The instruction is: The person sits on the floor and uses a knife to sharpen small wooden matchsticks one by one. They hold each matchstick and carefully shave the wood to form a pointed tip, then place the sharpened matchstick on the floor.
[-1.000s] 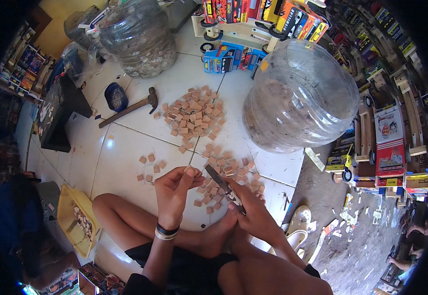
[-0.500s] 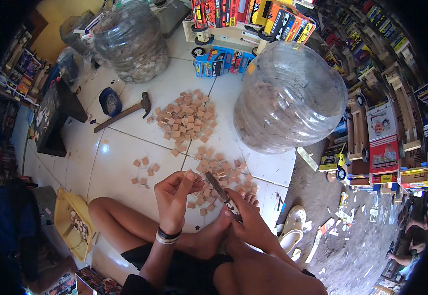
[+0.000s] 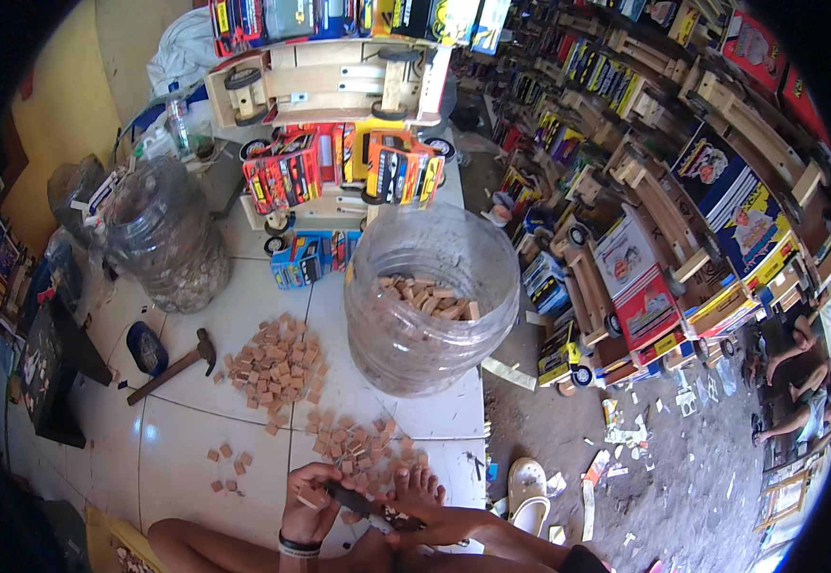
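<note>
My left hand, low in the view, is closed with its fingertips round a small wooden block. Gripped in my right hand is a knife with a dark blade, its tip end up against the left fingers and the block; motion blur hides the exact contact. Just beyond my hands and bare foot lie loose wooden blocks. Farther off is a larger heap of the same blocks.
A clear plastic drum holding wood pieces stands beyond the blocks. Left are a hammer, a blue bowl and a black stool. Toy trucks stand behind, more on the right. Clogs lie beside the tiles.
The view has tilted up, so the scene sits lower and shows the inside of the drum. The knife, apart from my left hand before, now meets its fingers and the block.
</note>
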Demonstrator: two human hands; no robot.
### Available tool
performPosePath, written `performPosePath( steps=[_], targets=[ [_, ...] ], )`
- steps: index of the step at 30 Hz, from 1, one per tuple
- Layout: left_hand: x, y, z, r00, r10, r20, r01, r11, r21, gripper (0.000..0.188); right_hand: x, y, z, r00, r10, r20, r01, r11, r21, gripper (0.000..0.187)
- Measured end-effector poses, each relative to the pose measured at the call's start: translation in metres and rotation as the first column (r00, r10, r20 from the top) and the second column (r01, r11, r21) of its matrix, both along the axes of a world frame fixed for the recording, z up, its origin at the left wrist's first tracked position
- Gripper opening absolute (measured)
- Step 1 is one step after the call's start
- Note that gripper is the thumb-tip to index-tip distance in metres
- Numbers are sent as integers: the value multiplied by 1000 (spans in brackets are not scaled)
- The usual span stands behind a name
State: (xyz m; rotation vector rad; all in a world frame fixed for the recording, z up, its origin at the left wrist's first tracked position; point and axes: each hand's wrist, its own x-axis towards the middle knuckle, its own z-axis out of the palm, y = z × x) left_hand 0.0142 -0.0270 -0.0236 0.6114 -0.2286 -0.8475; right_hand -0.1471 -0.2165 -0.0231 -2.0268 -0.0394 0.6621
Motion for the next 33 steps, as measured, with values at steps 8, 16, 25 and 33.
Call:
performPosePath(
  steps=[8, 16, 25, 33],
  targets=[
    [-9, 14, 16, 994, 96, 58, -106, 971, 213, 33, -15, 30, -38, 894, -226, 388, 262, 964, -42, 70],
    [4, -11, 5, 997, 45, 62, -60, 960, 272, 17, 11, 27, -58, 823, -420, 382, 381, 907, 179, 62],
    [21, 10, 35, 978, -5, 209, -45, 972, 233, 30, 5, 21, -38, 941, -276, 195, 259, 960, 105, 69],
    [16, 18, 4, 985, 137, -100, -135, 990, 31, 21, 22, 10, 27, 958, -246, -145, 285, 841, 460, 71]
  ],
)
